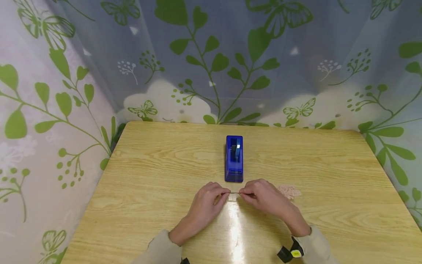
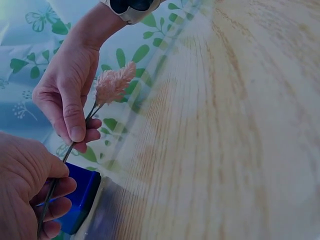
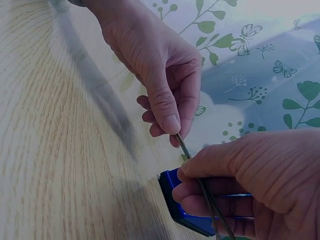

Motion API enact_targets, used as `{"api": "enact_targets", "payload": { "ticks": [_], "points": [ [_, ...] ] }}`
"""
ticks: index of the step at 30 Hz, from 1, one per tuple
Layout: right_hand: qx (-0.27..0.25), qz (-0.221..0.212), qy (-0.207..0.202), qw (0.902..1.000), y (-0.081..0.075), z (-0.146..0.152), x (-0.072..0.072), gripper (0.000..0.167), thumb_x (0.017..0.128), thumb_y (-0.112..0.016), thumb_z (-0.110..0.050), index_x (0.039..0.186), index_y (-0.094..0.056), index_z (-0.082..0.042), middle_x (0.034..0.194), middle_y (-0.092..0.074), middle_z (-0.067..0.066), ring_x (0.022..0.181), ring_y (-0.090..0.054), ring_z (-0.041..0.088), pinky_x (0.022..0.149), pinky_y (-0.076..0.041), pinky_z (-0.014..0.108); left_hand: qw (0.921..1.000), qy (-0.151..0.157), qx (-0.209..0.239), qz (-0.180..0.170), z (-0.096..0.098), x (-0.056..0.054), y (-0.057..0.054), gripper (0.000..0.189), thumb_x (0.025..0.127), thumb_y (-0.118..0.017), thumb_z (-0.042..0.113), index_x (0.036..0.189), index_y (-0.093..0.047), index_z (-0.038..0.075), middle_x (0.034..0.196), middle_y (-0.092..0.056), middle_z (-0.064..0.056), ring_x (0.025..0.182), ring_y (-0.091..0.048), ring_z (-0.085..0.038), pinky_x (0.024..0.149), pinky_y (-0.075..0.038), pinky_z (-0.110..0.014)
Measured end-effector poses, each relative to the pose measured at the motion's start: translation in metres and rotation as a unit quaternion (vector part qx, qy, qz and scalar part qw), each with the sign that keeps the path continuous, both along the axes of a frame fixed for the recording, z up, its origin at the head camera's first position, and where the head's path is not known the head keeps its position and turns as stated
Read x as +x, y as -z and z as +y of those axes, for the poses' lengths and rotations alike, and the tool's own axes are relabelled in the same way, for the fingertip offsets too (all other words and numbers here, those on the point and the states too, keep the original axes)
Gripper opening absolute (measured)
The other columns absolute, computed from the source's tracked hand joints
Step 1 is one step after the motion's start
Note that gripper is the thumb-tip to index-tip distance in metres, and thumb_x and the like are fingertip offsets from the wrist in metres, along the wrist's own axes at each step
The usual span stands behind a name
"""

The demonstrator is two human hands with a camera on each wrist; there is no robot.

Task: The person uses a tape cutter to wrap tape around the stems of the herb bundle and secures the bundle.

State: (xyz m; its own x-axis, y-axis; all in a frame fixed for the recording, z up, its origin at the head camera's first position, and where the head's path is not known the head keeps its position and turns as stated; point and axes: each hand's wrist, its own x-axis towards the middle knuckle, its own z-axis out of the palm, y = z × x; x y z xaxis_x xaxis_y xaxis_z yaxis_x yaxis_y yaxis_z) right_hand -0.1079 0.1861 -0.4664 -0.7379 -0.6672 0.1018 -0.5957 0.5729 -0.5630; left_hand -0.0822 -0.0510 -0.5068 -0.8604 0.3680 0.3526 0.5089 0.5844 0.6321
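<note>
Before me I see a blue-grey and white fabric backdrop [image 1: 211,73] printed with green leaves and butterflies, hanging behind and to the sides. Below it spreads a pale yellow wood-grain table [image 1: 148,165], glossy near the front. Two bare hands in beige sleeves [image 1: 161,249] meet over its middle. My left hand [image 1: 207,200] pinches one end of a stem between thumb and fingers; my right hand [image 1: 265,197] pinches it just beside that, nearer the bloom. Right beyond my fingertips stands a blue, long, boxy plastic tape dispenser [image 1: 234,167]. A fluffy pale-pink flower head [image 1: 289,192] pokes out to the right of my right hand. Smallest is its thin, dark green stem [image 1: 234,193], running between both grips.
</note>
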Motion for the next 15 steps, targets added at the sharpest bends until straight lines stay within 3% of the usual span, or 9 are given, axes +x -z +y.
{"api": "enact_targets", "payload": {
  "ticks": [10,15],
  "points": [
    [-0.006,0.027,0.0,0.9996,0.001,0.0015,-0.0009,0.009,0.095,-0.074,-0.001,0.098,-0.082,-0.004,0.077,-0.068,-0.005,0.065,-0.051,-0.003,0.057,-0.048,0.017,1.0,0.005,-0.007,-0.005,0.0003,-0.0008,0.0022,0.012,0.102,-0.07,0.015,0.105,-0.08,0.011,0.091,-0.075,0.003,0.082,-0.063,-0.011,0.07,-0.052,-0.024],
    [-0.012,0.018,0.005,0.9997,0.0002,0.0001,-0.0021,0.009,0.095,-0.073,-0.002,0.097,-0.082,-0.005,0.081,-0.07,-0.004,0.068,-0.055,-0.003,0.06,-0.051,0.018,0.9998,0.004,-0.02,0.007,-0.0005,-0.0018,0.0007,0.01,0.1,-0.071,0.014,0.102,-0.08,0.01,0.091,-0.075,0.002,0.082,-0.064,-0.013,0.071,-0.052,-0.026]
  ]
}}
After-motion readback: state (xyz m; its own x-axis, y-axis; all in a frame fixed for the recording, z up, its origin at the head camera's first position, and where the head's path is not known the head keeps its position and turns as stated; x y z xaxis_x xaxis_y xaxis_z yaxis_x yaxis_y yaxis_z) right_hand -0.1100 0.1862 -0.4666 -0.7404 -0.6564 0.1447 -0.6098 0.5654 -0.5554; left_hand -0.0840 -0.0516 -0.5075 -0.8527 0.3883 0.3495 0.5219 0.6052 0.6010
